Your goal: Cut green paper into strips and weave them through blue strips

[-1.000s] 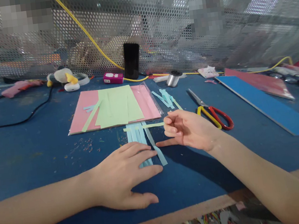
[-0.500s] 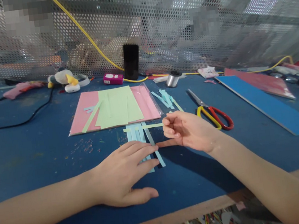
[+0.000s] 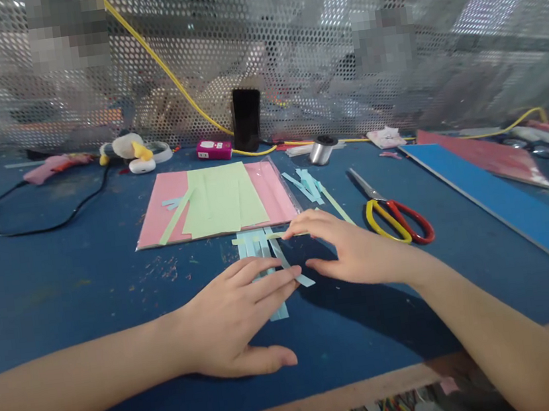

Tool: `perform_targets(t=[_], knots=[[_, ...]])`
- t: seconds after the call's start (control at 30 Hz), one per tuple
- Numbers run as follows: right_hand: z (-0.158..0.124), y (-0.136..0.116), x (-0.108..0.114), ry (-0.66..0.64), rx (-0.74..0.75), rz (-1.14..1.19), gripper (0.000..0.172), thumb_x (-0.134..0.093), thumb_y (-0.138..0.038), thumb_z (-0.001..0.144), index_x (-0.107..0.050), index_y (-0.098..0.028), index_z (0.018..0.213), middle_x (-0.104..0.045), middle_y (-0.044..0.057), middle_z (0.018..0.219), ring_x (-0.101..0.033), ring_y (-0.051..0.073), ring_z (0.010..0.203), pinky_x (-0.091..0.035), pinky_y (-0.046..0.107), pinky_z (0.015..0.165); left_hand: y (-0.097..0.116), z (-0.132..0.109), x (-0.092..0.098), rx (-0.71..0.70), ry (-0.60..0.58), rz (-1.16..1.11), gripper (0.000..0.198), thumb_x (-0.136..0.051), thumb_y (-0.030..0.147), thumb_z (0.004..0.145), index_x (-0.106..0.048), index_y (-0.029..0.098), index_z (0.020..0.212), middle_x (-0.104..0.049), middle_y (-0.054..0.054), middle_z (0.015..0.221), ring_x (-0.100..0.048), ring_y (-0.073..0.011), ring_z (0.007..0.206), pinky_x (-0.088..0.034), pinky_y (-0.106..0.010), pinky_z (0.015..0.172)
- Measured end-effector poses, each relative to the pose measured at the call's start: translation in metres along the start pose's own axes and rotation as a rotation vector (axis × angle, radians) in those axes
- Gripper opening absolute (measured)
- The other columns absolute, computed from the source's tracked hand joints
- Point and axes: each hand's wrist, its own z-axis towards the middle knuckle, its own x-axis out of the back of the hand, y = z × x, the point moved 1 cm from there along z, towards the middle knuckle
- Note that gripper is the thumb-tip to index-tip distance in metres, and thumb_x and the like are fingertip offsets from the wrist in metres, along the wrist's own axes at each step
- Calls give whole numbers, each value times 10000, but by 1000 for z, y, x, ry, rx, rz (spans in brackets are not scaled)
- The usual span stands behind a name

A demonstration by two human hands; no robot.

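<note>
pale blue paper strips (image 3: 248,248) lie side by side on the dark blue tabletop (image 3: 66,304), running toward the person, with a thin pale green strip (image 3: 253,239) laid crosswise near their far ends. one blue strip (image 3: 281,259) slants off to the right of the group, its end poking out past the left hand's fingers. the left hand (image 3: 233,320) is spread flat, low over the near part of the strips, while the right hand (image 3: 354,249) reaches in from the other side, its fingertips (image 3: 290,229) at the green strip. the hands are close but apart, and neither is clamped on anything.

compared with a second ago, the right hand has uncurled, its fingers stretching forward and further left, and its thumb no longer points across the strips.

beyond lie a pink sheet (image 3: 155,210) and pale green sheets (image 3: 218,199), with more loose strips (image 3: 308,186) just right of them. red-and-yellow-handled scissors (image 3: 396,217) sit beside the right hand.
</note>
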Motion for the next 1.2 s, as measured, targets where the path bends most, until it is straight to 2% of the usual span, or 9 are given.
perform_targets(t=[0.03, 0.1, 0.27, 0.37, 0.43, 0.53, 0.63, 0.8, 1.2], knots=[[-1, -1, -2, -3, 79, -153, 492, -673, -187, 796, -591, -259, 1275, -558, 92, 1320, -512, 276, 1207, -405, 482, 1063, 0, 0, 0, -4, 4, 2, 741, -471, 629, 923, -453, 77, 1417, -420, -157, 1531, -393, -374, 1363, -371, -520, 1099], [-1, -2, -9, 28, 183, -330, 532, -669, -173, 812, -568, -237, 1330, -541, 116, 1364, -493, 292, 1253, -407, 487, 1063, -1, 0, 0, -7, 18, 4, 745, -469, 631, 922, -451, 72, 1414, -434, -164, 1519, -399, -370, 1358, -375, -513, 1097], [4, 2, -26, 153, 333, -446, 315, -520, -113, 914, -646, -172, 1197, -671, 134, 1138, -619, 261, 1037, -523, 423, 893, 0, 0, 0, 2, 44, -3, 667, -495, 566, 936, -455, 98, 1408, -483, -172, 1477, -420, -361, 1348, -402, -496, 1078], [7, 5, -32, 203, 391, -524, 267, -465, -122, 960, -666, -125, 1137, -706, 147, 1044, -635, 252, 945, -535, 393, 834, 2, -1, 1, -13, 71, -13, 601, -508, 510, 945, -464, 111, 1393, -477, -178, 1479, -439, -339, 1339, -405, -480, 1075], [9, 6, -35, 225, 413, -597, 257, -456, -138, 981, -671, -91, 1113, -719, 152, 979, -636, 249, 894, -531, 385, 808, 0, -2, 3, 3, 117, -30, 481, -490, 455, 958, -527, 124, 1305, -514, -175, 1439, -476, -320, 1304, -414, -472, 1060], [14, 8, -40, 255, 425, -721, 248, -460, -131, 989, -681, -74, 1085, -716, 136, 903, -621, 240, 839, -514, 374, 765, -10, -4, 6, 156, 203, -28, 326, -429, 358, 980, -581, 146, 1176, -589, -156, 1333, -530, -296, 1231, -440, -465, 1017], [18, 9, -44, 296, 439, -840, 232, -479, -114, 982, -698, -62, 1039, -691, 115, 814, -595, 233, 782, -493, 364, 707, -26, -4, 6, 294, 219, 58, 365, -401, 318, 998, -557, 141, 1276, -586, -150, 1344, -522, -294, 1250, -430, -477, 1038], [19, 6, -46, 298, 468, -878, 271, -451, -125, 1005, -715, -84, 956, -671, 100, 774, -583, 217, 790, -491, 350, 708, -41, -3, -2, 269, 131, 112, 449, -393, 324, 1006, -524, 103, 1374, -547, -153, 1418, -491, -289, 1321, -408, -464, 1106], [21, 4, -49, 280, 491, -975, 277, -479, -77, 978, -726, -71, 854, -653, 95, 739, -562, 212, 773, -491, 346, 713, -40, -5, -4, 252, 100, 94, 476, -379, 366, 1014, -523, 94, 1376, -564, -154, 1393, -503, -276, 1309, -423, -435, 1111]])
